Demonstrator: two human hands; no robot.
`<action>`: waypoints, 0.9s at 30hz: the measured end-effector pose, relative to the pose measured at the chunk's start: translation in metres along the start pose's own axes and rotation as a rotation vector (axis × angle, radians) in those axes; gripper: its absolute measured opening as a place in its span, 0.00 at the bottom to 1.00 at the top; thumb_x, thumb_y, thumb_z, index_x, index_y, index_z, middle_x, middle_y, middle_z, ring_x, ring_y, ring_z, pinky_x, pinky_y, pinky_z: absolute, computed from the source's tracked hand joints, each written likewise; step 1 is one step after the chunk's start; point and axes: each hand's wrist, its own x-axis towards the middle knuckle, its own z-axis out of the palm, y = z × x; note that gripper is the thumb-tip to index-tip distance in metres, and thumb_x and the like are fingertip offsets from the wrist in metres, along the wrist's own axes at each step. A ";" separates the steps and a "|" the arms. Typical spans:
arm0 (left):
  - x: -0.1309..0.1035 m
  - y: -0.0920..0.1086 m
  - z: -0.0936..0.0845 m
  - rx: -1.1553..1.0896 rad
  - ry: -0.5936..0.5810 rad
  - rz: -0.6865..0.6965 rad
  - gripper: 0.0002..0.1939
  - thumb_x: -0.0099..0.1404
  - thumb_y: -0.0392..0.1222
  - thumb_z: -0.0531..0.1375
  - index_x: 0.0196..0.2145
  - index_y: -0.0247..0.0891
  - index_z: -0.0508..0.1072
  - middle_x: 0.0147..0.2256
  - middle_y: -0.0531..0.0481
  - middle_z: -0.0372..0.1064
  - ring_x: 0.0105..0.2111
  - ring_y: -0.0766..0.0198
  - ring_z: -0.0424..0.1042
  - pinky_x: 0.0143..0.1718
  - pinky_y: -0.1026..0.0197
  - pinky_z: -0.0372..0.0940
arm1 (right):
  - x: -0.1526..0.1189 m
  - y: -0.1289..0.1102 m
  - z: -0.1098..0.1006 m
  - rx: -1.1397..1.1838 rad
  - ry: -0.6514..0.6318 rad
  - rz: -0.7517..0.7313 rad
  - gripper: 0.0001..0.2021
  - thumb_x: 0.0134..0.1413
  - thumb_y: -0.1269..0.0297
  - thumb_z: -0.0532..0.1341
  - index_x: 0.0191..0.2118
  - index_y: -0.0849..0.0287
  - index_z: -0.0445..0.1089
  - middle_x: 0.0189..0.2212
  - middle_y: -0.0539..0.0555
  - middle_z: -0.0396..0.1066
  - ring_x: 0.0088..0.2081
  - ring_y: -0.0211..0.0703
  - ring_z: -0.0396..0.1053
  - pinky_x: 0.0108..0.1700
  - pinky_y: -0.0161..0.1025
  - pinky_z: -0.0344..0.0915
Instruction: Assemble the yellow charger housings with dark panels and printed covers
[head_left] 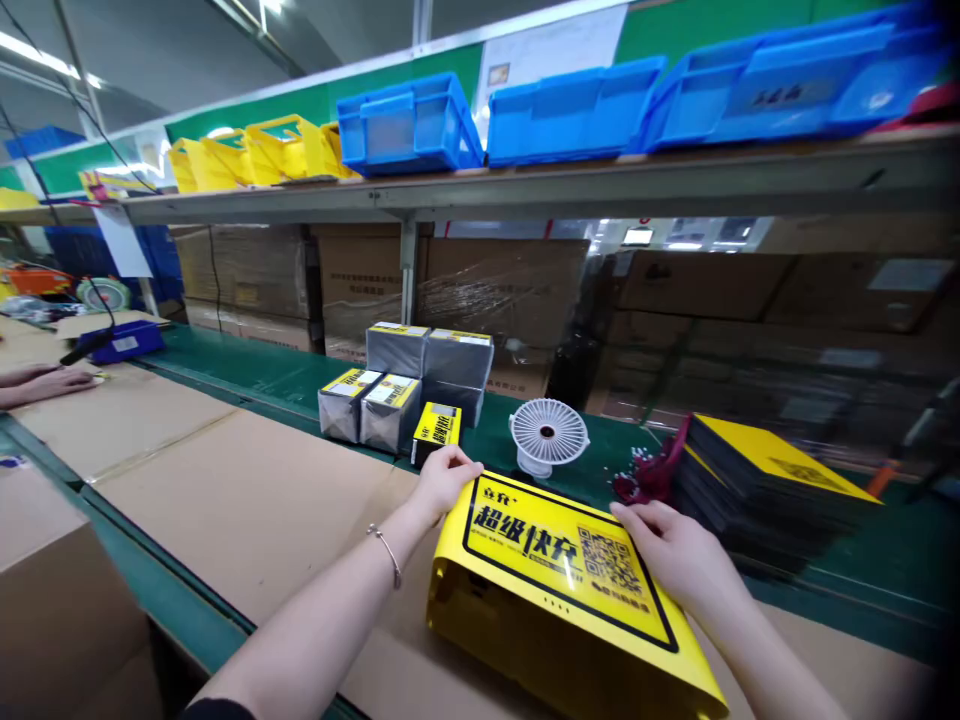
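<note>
A hollow yellow casing [450, 592] lies in front of me, its open side facing me. On its top is a yellow label [525, 548] with a black border, Chinese lettering and a QR code. My left hand [444, 482] pinches at the casing's far left corner, beside the label's edge. My right hand [675, 550] grips the right far edge, thumb on top and the other fingers partly hidden. Just beyond the casing stand a small white fan [549, 436] and a small yellow-and-black box [436, 432].
Wrapped grey-and-yellow boxes [390, 412] stand behind. At right is a stack of yellow-topped black panels [772, 455] beside dark red pouches [651, 472]. Cardboard sheets [247, 500] cover the bench. Blue bins [574, 115] line the shelf above. Another person's hands [56, 384] show at far left.
</note>
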 end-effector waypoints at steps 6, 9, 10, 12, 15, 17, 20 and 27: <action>-0.032 0.036 0.011 0.414 -0.129 0.176 0.20 0.56 0.55 0.57 0.36 0.35 0.72 0.41 0.39 0.69 0.49 0.46 0.62 0.54 0.43 0.50 | -0.054 -0.070 0.010 -0.279 -0.177 -0.433 0.33 0.56 0.45 0.46 0.62 0.62 0.52 0.63 0.58 0.48 0.63 0.55 0.45 0.62 0.55 0.45; -0.051 0.052 0.019 0.711 -0.425 0.371 0.37 0.61 0.62 0.47 0.59 0.33 0.54 0.61 0.38 0.46 0.62 0.50 0.42 0.61 0.43 0.33 | -0.071 -0.089 0.009 -0.252 -0.320 -0.515 0.35 0.57 0.42 0.44 0.64 0.55 0.40 0.65 0.51 0.35 0.65 0.50 0.37 0.64 0.53 0.41; -0.056 0.057 0.017 0.808 -0.517 0.404 0.39 0.62 0.64 0.44 0.62 0.33 0.47 0.63 0.39 0.39 0.63 0.52 0.37 0.62 0.44 0.31 | -0.073 -0.088 0.005 -0.242 -0.354 -0.511 0.35 0.56 0.42 0.44 0.65 0.53 0.38 0.65 0.50 0.34 0.65 0.49 0.36 0.64 0.53 0.40; -0.062 0.063 0.007 0.913 -0.619 0.391 0.42 0.60 0.67 0.43 0.63 0.35 0.43 0.63 0.41 0.34 0.63 0.53 0.34 0.62 0.45 0.32 | -0.075 -0.076 -0.009 -0.229 -0.404 -0.477 0.34 0.56 0.41 0.44 0.64 0.50 0.38 0.65 0.47 0.33 0.65 0.48 0.34 0.65 0.52 0.37; -0.067 0.065 -0.017 0.926 -0.638 0.329 0.40 0.61 0.66 0.45 0.63 0.40 0.42 0.64 0.47 0.32 0.63 0.56 0.35 0.63 0.49 0.37 | -0.079 -0.045 -0.033 -0.187 -0.392 -0.325 0.34 0.56 0.41 0.44 0.64 0.49 0.37 0.65 0.45 0.31 0.66 0.46 0.32 0.65 0.50 0.35; -0.068 0.061 -0.026 0.924 -0.622 0.291 0.39 0.61 0.65 0.45 0.63 0.44 0.39 0.64 0.50 0.30 0.63 0.57 0.33 0.63 0.49 0.39 | -0.084 -0.029 -0.043 -0.139 -0.361 -0.198 0.36 0.56 0.40 0.44 0.65 0.51 0.34 0.65 0.46 0.30 0.66 0.45 0.31 0.65 0.49 0.37; -0.070 0.057 -0.015 0.998 -0.572 0.291 0.42 0.59 0.68 0.45 0.63 0.43 0.37 0.64 0.50 0.28 0.63 0.55 0.31 0.63 0.46 0.39 | -0.090 -0.027 -0.042 -0.113 -0.313 -0.140 0.37 0.56 0.41 0.44 0.65 0.55 0.34 0.66 0.50 0.29 0.66 0.47 0.30 0.65 0.50 0.36; -0.069 0.059 0.048 1.103 -0.676 0.462 0.40 0.60 0.67 0.39 0.62 0.39 0.38 0.63 0.50 0.30 0.63 0.55 0.33 0.62 0.42 0.35 | -0.089 -0.070 -0.020 -0.165 -0.342 -0.458 0.32 0.61 0.53 0.44 0.65 0.63 0.37 0.65 0.57 0.32 0.66 0.47 0.29 0.65 0.49 0.32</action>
